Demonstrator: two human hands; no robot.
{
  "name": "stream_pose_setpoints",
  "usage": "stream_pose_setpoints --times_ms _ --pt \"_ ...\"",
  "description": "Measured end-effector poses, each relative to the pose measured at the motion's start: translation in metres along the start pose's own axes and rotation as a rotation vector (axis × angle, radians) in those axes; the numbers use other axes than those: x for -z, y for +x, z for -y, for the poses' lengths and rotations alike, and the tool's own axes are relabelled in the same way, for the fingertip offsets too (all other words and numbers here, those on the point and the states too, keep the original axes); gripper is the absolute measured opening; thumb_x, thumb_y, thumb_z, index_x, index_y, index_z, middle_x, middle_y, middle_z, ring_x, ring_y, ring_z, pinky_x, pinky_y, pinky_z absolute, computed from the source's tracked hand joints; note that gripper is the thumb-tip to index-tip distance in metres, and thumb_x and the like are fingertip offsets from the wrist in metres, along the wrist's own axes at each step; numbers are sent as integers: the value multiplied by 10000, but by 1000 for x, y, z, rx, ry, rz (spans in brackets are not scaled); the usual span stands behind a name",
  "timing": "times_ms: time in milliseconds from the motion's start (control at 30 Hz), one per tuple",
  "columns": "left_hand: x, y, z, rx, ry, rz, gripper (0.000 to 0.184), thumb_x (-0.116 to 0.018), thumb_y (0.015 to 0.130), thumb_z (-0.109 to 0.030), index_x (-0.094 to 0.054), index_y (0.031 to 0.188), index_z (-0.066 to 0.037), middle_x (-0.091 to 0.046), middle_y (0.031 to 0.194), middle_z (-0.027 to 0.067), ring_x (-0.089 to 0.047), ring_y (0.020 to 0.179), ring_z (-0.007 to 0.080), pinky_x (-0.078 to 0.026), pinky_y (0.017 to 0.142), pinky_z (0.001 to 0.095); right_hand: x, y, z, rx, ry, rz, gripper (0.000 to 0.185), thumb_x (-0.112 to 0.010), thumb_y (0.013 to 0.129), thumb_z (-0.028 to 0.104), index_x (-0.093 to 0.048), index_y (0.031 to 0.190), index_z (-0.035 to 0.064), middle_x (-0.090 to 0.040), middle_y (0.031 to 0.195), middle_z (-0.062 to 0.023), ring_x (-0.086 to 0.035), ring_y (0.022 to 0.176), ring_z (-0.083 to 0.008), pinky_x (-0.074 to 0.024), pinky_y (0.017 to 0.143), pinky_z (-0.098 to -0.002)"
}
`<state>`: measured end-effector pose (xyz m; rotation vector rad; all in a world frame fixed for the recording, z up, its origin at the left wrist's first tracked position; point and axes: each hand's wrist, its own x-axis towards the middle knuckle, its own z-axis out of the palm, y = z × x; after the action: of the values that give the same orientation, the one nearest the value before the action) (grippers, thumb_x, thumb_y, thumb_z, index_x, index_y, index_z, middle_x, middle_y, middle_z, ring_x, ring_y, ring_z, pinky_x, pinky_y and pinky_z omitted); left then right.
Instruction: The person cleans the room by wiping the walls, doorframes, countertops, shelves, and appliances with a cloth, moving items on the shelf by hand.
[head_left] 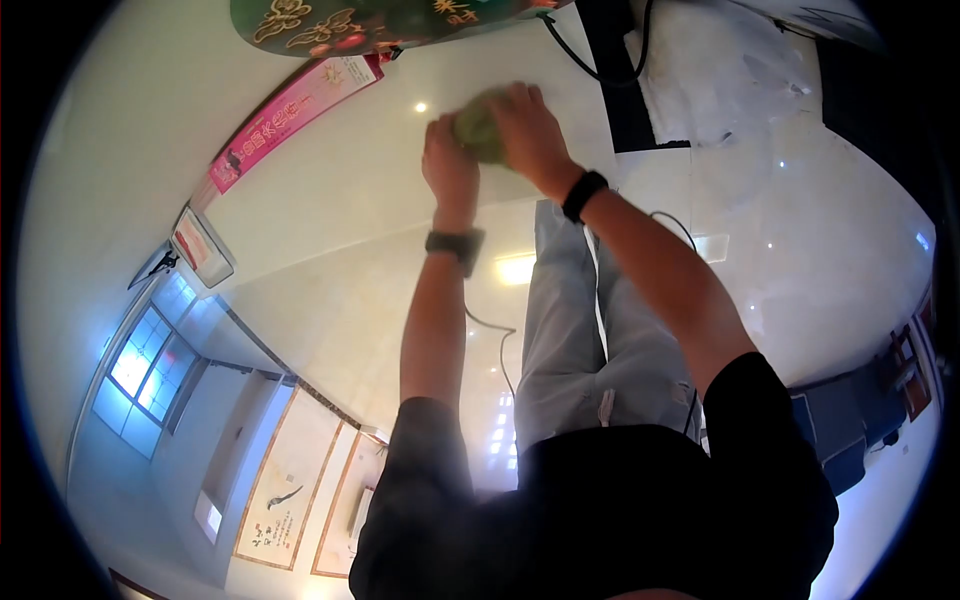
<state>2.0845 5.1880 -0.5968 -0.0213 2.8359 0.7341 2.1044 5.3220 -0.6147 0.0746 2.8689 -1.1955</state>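
Note:
My left hand, with a dark watch at the wrist, grips one side of a rounded green thing. From the other side my right hand has its fingers wrapped over it; a black band circles that wrist. Both hands are blurred, and the fingers cover much of the green thing, so its kind cannot be made out. It is held in front of me, over a glossy pale surface.
Past my hands lies a dark green decorated item with gold butterflies. A long pink box stands to the left. Crumpled whitish plastic and a black cable are at upper right. A dark sofa is farther right.

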Motion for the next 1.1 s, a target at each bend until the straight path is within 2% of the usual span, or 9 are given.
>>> stream_pose_setpoints --times_ms 167,200,233,300,500,700,800,1033,1100 --pt "-5 61 -21 -40 23 -8 282 -675 756 -99 -660 1037 -99 -684 990 134 -645 929 372 -524 771 450 10 43 -14 17 -100 -93 269 -622 767 54 -596 1034 43 -555 1021 -164 -535 990 -374 -514 798 -451" --pt "-10 57 -21 -43 17 2 258 -658 775 -113 -660 1032 -99 -682 987 137 -644 927 372 -524 769 450 17 42 -15 5 -120 -83 307 -639 759 61 -589 1063 59 -559 1034 -165 -537 1001 -370 -523 783 -447" --pt "-15 53 -24 -46 7 12 236 -641 793 -127 -659 1026 -98 -680 984 140 -644 924 373 -524 767 451 21 35 -19 -38 -150 -28 486 -699 676 27 -560 1135 109 -508 1076 -133 -519 1043 -350 -538 796 -422" --pt "-24 40 -30 -97 -61 7 203 -585 845 -169 -648 1024 -99 -659 970 153 -633 912 379 -518 751 461 28 18 -25 -94 -179 -8 467 -692 676 8 -556 1115 92 -517 1061 -131 -531 1039 -353 -530 800 -430" --pt "-27 -40 -8 -137 -124 104 216 -587 791 -39 -618 991 -114 -581 983 104 -592 941 341 -513 738 449 32 -39 -25 -115 -191 201 347 -680 715 14 -558 1034 73 -541 1033 -119 -564 1008 -328 -529 809 -437" --pt "27 -64 77 -137 -252 207 295 -646 730 5 -620 1000 -111 -577 987 81 -586 963 310 -521 726 432 -35 -69 64 -299 -232 243 366 -667 703 -29 -553 1029 89 -537 1026 -99 -565 1000 -319 -527 785 -430" --pt "61 -64 134 -99 -294 234 326 -654 732 -5 -630 1047 -87 -614 1035 124 -590 984 344 -492 819 429 -82 -68 114 -270 -243 255 295 -644 736 0 -547 1002 82 -537 1026 -93 -562 992 -320 -529 776 -429" --pt "131 -58 246 -41 -231 122 299 -610 759 -2 -620 1041 -101 -609 999 113 -596 946 347 -499 778 437 -179 -41 203 -154 -197 236 119 -537 842 62 -532 961 68 -545 1010 -108 -560 993 -321 -530 772 -428" --pt "147 -45 272 -27 -200 96 281 -588 776 -9 -619 1038 -106 -609 993 106 -602 927 349 -504 753 443 -202 -29 224 -150 -177 218 179 -578 826 100 -548 1002 85 -557 1007 -104 -556 1007 -329 -520 798 -449"
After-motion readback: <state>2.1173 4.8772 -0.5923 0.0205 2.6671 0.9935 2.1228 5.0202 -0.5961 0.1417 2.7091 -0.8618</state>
